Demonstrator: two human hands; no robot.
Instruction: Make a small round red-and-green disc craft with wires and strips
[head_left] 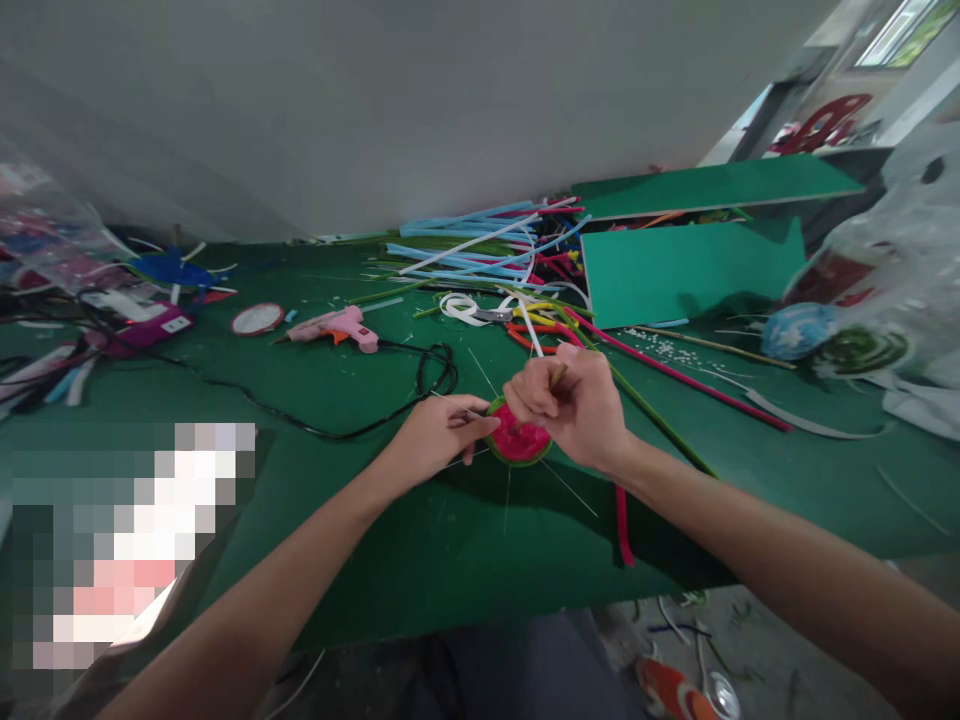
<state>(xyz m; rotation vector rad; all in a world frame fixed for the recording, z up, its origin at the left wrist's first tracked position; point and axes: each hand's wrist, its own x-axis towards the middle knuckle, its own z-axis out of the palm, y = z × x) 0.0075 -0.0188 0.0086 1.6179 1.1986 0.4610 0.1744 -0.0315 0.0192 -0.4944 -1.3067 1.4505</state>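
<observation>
A round red disc with a green rim [520, 440], like a watermelon slice, lies low over the green table, with several thin, stiff wires [570, 487] radiating from it. My left hand [442, 432] is closed at the disc's left edge, its thumb and fingers pinching the rim. Above the disc's right side, my right hand [574, 408] is curled into a fist round a thin brown stick [558, 376], whose lower end points down toward the red middle. Whether the stick's tip touches the disc is hard to tell. A red strip [624, 525] hangs below my right wrist.
A pink glue gun [337, 328] with a black cord lies left of the disc. Behind are white-handled scissors [491, 314], yellow-handled pliers [551, 314] and a pile of coloured fuzzy stems [465, 245]. Green boards [690, 275] and plastic bags [919, 260] stand right. A pixelated patch covers the lower left.
</observation>
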